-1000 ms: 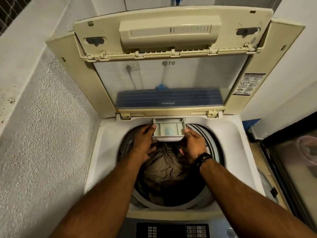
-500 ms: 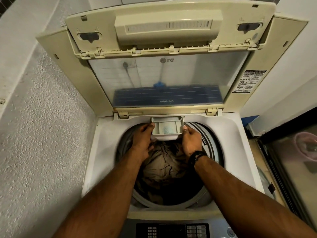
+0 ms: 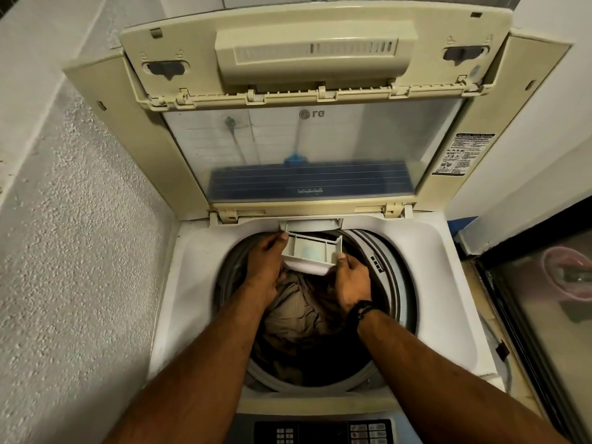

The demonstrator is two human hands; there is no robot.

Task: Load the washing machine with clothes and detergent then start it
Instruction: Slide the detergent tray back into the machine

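The top-loading washing machine stands with its lid folded up. Brown and dark clothes lie in the drum. A small grey detergent drawer, with pale powder in it, sits tilted just below its slot at the drum's back rim. My left hand grips the drawer's left side with the thumb on its corner. My right hand holds its front right edge, thumb on top. A black band circles my right wrist.
A rough white wall runs close along the left. The dark control panel sits at the machine's front edge. To the right, a glass door with a pink basin behind it.
The drawer has tipped, its right end now lower and its front edge raised. Both hands shifted with it, close to the slot.
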